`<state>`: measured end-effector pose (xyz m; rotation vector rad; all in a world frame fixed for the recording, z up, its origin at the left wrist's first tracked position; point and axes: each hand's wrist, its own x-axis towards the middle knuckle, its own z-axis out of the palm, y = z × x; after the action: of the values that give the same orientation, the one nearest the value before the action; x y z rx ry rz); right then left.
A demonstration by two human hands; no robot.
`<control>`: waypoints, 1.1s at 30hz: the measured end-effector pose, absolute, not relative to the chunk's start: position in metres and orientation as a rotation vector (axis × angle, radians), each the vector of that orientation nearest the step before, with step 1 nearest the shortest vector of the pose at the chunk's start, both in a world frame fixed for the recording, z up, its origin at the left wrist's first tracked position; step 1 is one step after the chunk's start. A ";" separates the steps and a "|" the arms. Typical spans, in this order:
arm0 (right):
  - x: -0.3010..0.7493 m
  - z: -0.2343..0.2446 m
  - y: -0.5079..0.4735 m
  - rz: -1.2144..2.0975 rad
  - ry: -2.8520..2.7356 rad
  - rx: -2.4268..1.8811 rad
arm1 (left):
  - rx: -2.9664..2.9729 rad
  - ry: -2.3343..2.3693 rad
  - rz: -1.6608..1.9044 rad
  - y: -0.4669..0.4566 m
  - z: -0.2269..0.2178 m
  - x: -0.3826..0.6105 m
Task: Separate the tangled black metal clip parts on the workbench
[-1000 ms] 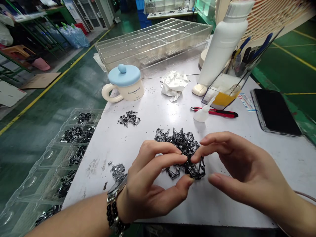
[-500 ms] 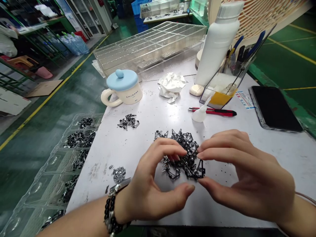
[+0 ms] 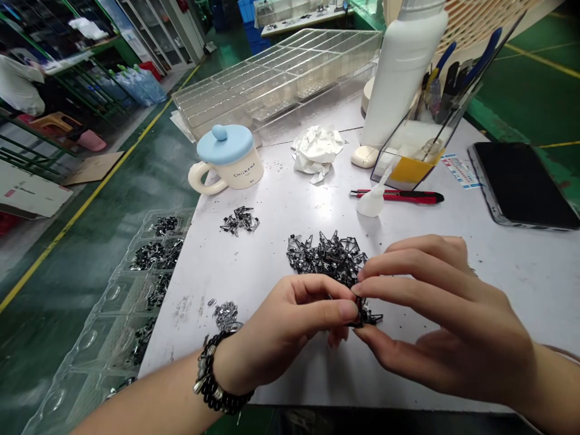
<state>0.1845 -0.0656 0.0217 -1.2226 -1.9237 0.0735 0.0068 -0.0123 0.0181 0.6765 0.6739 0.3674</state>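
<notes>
At the near side of the white table, my left hand (image 3: 276, 338) pinches a small black plastic part (image 3: 360, 313) between thumb and forefinger. The fingertips and thumb of my right hand (image 3: 446, 320) close on the same part from the other side. Most of it is hidden by my fingers. Just beyond lies a heap of black angular plastic parts (image 3: 324, 254), partly covered by my hands. A smaller heap of dark clips (image 3: 240, 222) sits farther left. Beside my left wrist are small shiny clear pieces (image 3: 225, 314).
A lidded mug (image 3: 235, 163), crumpled tissue (image 3: 318, 151), white bottle (image 3: 403, 78) and tool holder (image 3: 408, 172) stand farther back. A red cutter (image 3: 408, 197), small dropper bottle (image 3: 371, 202) and phone (image 3: 528, 184) lie nearer. A compartment tray (image 3: 106, 308) flanks the table's left edge.
My left thumb and forefinger have come together and moved right onto the part in my right hand. The view has shifted slightly.
</notes>
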 end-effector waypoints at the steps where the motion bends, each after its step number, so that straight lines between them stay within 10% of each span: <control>1: 0.185 0.021 -0.066 0.077 -1.922 -1.223 | 0.675 0.678 0.367 -0.012 0.018 0.007; 33: 0.184 0.019 -0.065 -0.032 -1.995 -1.188 | 0.714 0.679 0.385 -0.010 0.013 0.007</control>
<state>0.1844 -0.0654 0.0193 -1.1879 -1.9951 -0.0324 0.0066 -0.0105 0.0125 0.7138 0.6792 0.3852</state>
